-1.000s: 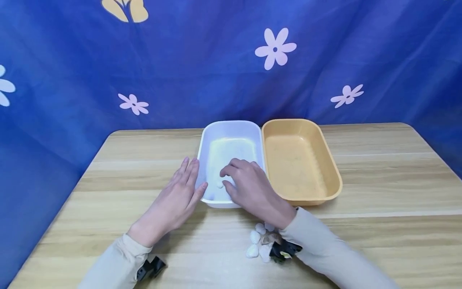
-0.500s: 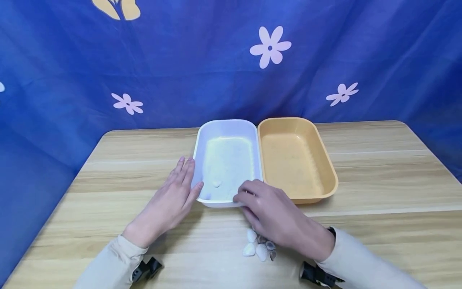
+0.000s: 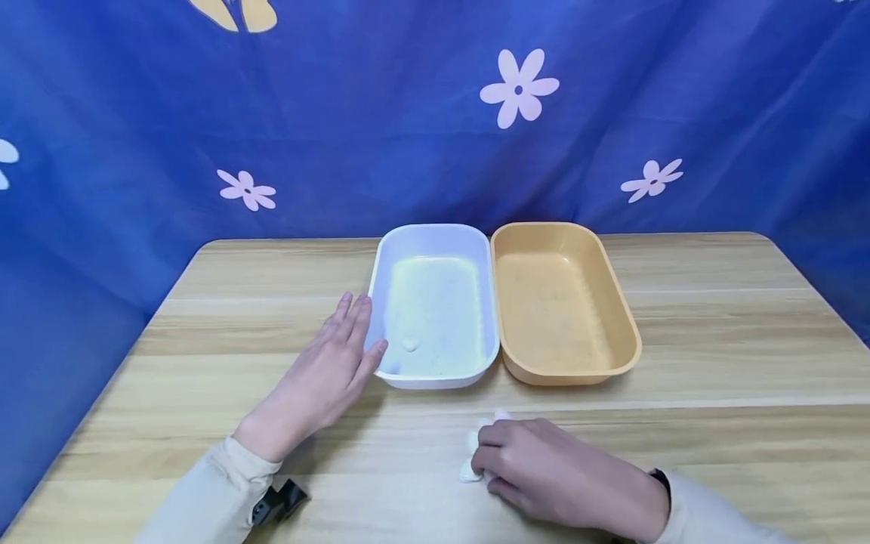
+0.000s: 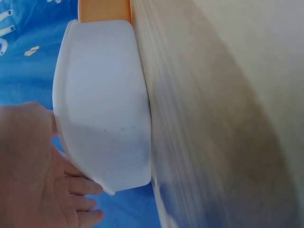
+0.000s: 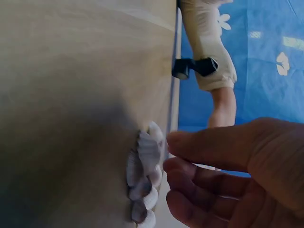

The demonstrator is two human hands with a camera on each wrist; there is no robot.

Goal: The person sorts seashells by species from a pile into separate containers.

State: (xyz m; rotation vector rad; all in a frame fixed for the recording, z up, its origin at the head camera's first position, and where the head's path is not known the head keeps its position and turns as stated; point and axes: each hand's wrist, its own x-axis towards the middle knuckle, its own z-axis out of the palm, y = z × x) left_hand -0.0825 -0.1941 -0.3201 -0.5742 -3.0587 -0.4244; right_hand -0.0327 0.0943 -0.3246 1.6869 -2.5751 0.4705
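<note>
My left hand lies along the left rim of the white plastic bin, fingers extended. The left wrist view shows its fingers at the bin's outer side and rim. One small white shell lies inside that bin. My right hand is over a small pile of seashells on the table, covering most of them. In the right wrist view, its thumb and loosely bent fingers stand apart beside a ridged shell, with nothing visible between them.
A yellow-orange bin stands against the right side of the white one. Both sit on a wood-grain table, near its back edge. Behind hangs a blue curtain with flower prints.
My right hand has moved from inside the white bin back toward me and down to the shell pile, leaving the white shell in the bin. My left hand stays at the rim.
</note>
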